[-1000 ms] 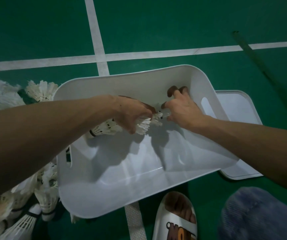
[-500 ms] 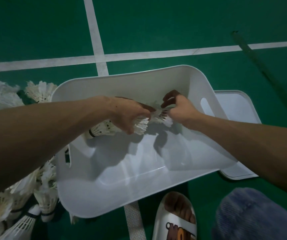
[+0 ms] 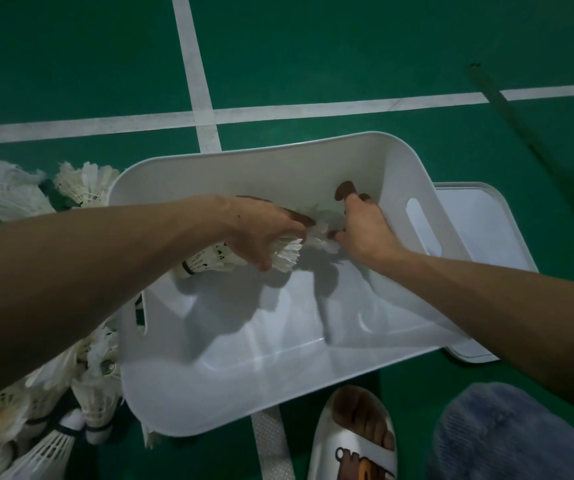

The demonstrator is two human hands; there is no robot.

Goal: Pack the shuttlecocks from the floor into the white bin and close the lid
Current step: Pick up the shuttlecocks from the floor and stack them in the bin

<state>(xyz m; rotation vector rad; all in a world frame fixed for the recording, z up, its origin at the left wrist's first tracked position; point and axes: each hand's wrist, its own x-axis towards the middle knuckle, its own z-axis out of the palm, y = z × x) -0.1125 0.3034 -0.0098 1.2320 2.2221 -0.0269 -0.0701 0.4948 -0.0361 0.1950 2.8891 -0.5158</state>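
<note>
Several shuttlecocks (image 3: 283,254) are clamped in the grip of the left hand (image 3: 261,230) within the white bin (image 3: 244,393) at frame centre; the grip of the right hand (image 3: 365,233) cannot be told. The lid (image 3: 479,230) is laid at right and loose shuttlecocks (image 3: 88,393) at lower left, on the green floor (image 3: 313,46).

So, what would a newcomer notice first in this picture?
The big white bin in the middle, where the left hand grips several shuttlecocks and the right hand meets their feathers. A heap of loose shuttlecocks lies on the green floor at its left; the lid lies at its right.
</note>
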